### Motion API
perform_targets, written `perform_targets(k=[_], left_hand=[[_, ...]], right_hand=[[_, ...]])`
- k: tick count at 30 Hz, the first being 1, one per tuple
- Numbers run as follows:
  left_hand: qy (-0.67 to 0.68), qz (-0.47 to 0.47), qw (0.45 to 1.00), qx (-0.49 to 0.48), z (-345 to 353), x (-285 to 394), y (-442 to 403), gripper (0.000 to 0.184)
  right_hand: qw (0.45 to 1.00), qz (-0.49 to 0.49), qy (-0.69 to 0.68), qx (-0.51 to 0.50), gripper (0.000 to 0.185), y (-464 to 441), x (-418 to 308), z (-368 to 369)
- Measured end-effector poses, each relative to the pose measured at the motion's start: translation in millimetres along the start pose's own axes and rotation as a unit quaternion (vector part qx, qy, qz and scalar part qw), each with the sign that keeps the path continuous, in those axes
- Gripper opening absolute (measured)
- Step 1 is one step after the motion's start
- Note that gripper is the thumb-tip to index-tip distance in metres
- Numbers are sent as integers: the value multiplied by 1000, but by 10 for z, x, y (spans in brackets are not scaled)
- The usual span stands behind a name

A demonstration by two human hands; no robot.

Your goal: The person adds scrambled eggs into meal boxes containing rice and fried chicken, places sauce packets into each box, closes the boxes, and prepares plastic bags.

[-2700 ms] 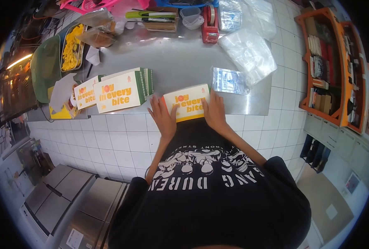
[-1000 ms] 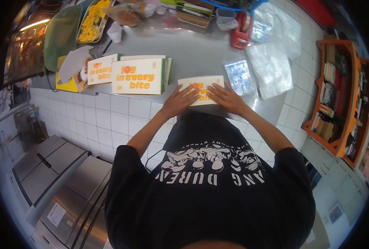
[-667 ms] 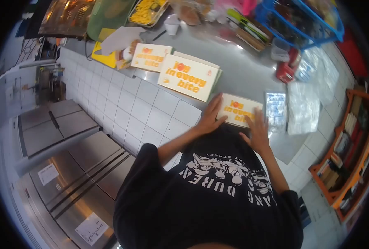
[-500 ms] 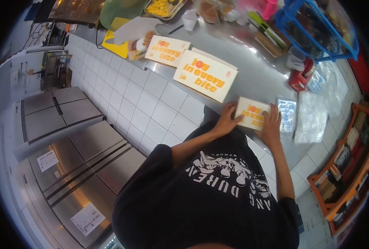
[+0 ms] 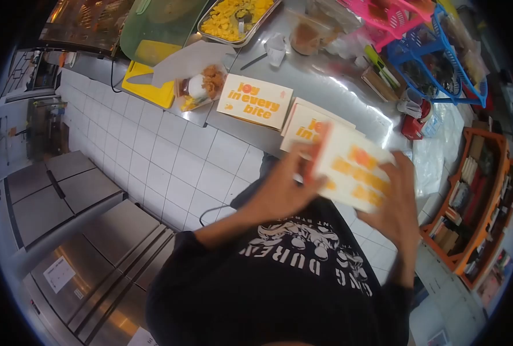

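A small white food box [image 5: 354,167] with yellow and orange lettering is lifted between my two hands, slightly blurred. My left hand [image 5: 291,181] grips its left side, where a reddish edge shows. On the opposite side, my right hand [image 5: 396,199] wraps its fingers around the box's edge. Just behind it, a second printed box [image 5: 302,124] lies on the steel counter [image 5: 349,86], partly covered by the held one. Another closed box [image 5: 255,101] with the same lettering sits farther left, near the counter's front edge.
Left of the boxes stands an open container of food [image 5: 202,86] beside a yellow board [image 5: 150,83]. A metal tray of yellow pieces [image 5: 239,20] is at the back. Pink [image 5: 392,23] and blue baskets [image 5: 429,63] fill the right rear; an orange rack [image 5: 467,202] stands right.
Both hands have raised the small box off the counter, nearer the camera, and tilted it. The view has shifted, and the other boxes sit differently in frame.
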State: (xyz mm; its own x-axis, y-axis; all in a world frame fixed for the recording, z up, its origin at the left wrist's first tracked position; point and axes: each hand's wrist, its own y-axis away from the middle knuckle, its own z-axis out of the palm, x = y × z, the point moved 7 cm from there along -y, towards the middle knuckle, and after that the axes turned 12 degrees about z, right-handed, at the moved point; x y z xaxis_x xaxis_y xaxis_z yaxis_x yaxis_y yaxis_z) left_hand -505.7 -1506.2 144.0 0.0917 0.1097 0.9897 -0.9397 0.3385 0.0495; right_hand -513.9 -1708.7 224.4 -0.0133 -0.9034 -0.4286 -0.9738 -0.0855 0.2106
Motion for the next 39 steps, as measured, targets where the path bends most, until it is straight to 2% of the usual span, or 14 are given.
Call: perform_targets(k=[1, 5, 12, 14, 16, 19, 22, 23, 24, 26, 28, 33, 35, 39], left_hand=[[-100, 34, 994, 14, -381, 228, -72, 48], [-71, 91, 978, 175, -1741, 110, -259, 39], [-288, 50, 949, 118, -2426, -506, -376, 42], [-326, 196, 902, 205, -2611, -170, -376, 41], [-511, 268, 763, 290, -2976, 230, -464, 45], [-665, 157, 705, 190, -3488, 207, -748, 50], [-657, 80, 746, 72, -3624, 26, -660, 55], [-658, 82, 745, 73, -3588, -15, -582, 55], [-611, 96, 777, 119, -3524, -64, -429, 57], [-557, 106, 807, 166, -3436, -259, -222, 59], [-600, 161, 745, 244, -3381, -345, -37, 72], [-528, 189, 750, 351, -3365, -771, 304, 84], [-534, 123, 803, 236, -3351, -978, 222, 59], [-528, 166, 809, 198, -3461, -908, 154, 29]], right_hand=[[1000, -12, -8, 2, 91, -228, -280, 145], [994, -88, -24, 53, 85, -1095, -1275, 794], [995, -54, 89, 1, 87, -1615, -1348, 1570], [991, -38, 122, -26, 84, -1654, -1510, 1444], [993, -93, 73, 9, 80, -1977, -1834, 1343], [973, -200, -100, 47, 65, -2569, -2491, 1404], [954, -292, -22, 56, 64, -3000, -2800, 1852], [968, -240, 38, -62, 61, -3040, -2839, 2057], [960, -185, 100, -185, 59, -3015, -2805, 2271], [959, -197, 125, -163, 52, -2938, -2782, 2355], [958, -207, 146, -137, 45, -2940, -2747, 2454], [963, -211, 107, -128, 39, -3197, -2868, 2493], [966, -192, 94, -146, 39, -3243, -2896, 2490], [969, -187, 77, -145, 42, -3420, -2896, 2528]])
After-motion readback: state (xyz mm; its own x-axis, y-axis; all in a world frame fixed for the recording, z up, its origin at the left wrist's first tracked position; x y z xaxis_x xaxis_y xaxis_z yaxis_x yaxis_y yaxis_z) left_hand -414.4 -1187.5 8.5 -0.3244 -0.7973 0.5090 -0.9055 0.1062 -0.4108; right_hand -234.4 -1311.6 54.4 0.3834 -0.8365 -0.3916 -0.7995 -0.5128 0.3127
